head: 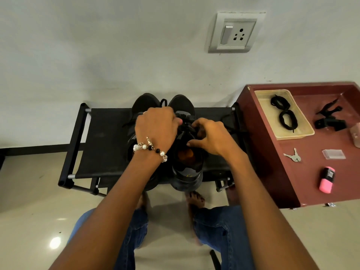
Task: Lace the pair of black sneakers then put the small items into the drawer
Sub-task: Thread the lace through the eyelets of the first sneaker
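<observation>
Both hands, left hand (155,125) and right hand (209,136), pinch the lace (186,126) on the right sneaker (187,172); a slipped pinch could unthread it.

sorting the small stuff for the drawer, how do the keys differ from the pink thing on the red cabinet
The keys are silver metal, thin and flat; the pink item is a chunky rounded block with a black label. The keys lie nearer the tray; the pink item lies near the cabinet's front edge. Both rest loose and untouched.
</observation>
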The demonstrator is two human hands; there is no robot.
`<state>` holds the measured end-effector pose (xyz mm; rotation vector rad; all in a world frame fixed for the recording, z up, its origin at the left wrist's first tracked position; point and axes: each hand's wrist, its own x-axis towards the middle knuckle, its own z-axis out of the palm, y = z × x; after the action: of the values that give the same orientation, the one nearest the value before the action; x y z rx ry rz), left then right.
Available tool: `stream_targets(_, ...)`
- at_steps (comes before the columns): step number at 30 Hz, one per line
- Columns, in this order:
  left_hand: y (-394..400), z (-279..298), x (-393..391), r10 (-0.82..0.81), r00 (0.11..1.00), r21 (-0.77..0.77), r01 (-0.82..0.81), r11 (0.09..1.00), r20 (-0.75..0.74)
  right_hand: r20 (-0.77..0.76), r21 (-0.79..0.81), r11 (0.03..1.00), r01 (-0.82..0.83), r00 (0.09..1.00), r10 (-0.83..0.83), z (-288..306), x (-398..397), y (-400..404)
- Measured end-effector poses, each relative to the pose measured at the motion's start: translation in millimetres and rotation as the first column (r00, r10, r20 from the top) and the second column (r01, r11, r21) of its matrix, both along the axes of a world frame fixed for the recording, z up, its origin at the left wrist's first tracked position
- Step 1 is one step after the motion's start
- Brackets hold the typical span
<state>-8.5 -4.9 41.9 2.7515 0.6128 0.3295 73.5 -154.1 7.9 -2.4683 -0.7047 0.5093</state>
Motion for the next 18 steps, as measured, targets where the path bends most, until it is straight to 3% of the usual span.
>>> stream_targets(4,-13,-12,1,-0.255,0.96,-0.213,0.227,0.95,-0.116,0.099,-0.029,0.999,-0.024,0.995,0.026,-3,-4,1)
stream_targets(13,-13,-41,2,-0.043,0.998,-0.224,0.032,0.974,-0.046,-0.048,0.162,0.972,0.172,0.985,-0.166,-6,-6,-3)
stream_targets(16,-11,-43,3,0.051,0.999,-0.291,-0.048,0.956,0.005,-0.023,0.177,0.964,0.198,0.98,-0.197,-7,-9,-2)
stream_targets(18,-13,-45,4,0.039,0.999,-0.255,-0.033,0.966,0.02,-0.012,0.183,0.962,0.202,0.979,-0.203,-8,-9,-2)
